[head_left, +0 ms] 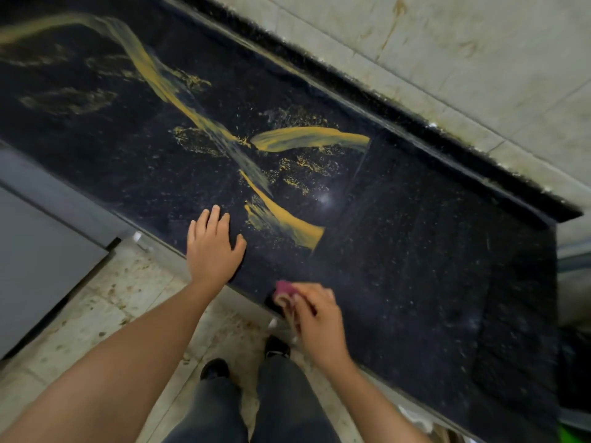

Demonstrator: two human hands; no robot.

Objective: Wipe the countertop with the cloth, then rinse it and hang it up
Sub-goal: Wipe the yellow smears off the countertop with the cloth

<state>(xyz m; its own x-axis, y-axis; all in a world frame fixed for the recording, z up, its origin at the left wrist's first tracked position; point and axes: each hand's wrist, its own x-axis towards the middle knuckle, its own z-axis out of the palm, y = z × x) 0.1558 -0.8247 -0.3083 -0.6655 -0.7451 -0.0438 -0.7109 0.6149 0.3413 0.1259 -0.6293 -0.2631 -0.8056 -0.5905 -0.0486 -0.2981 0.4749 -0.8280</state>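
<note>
A black speckled countertop (415, 251) runs diagonally across the view, streaked with yellow-orange smears (287, 219) and splatter through its middle. My left hand (212, 247) lies flat on the counter near its front edge, fingers straight, just left of the nearest smear. At the front edge my right hand (315, 314) grips a bunched pink cloth (283, 290), blurred by motion; most of the cloth is hidden under the fingers. The counter to the right of the smears looks dark and clean.
A stained tiled wall (447, 59) rises behind the counter's raised back lip. Grey cabinet fronts (41, 266) stand at the left. Speckled floor tiles (128, 298) and my two feet show below. Something green (572, 430) sits at the bottom right corner.
</note>
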